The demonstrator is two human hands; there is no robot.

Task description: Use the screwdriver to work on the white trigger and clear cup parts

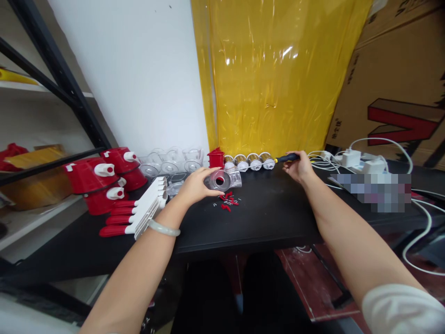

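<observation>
My left hand point(199, 185) is closed around a clear plastic cup-like part point(222, 180), its round opening turned toward me. In my right hand point(299, 167) is a screwdriver point(287, 158) with a black and yellow handle, its thin shaft pointing left across the metal cylinders point(253, 161). Those cylinders, gold-sided with white ends, lie in a row at the back of the table. Small red pieces and screws point(229, 202) are scattered on the black tabletop just below the clear part. A red plastic part point(216, 157) stands behind my left hand.
Red containers with white spouts point(93, 178) are stacked at the left. White parts with red handles point(139, 213) lie nearby, and clear cups point(170, 162) line the wall. White chargers and cables point(361, 160) sit at the right by a cardboard box point(392, 79). A black shelf frame point(69, 88) rises left.
</observation>
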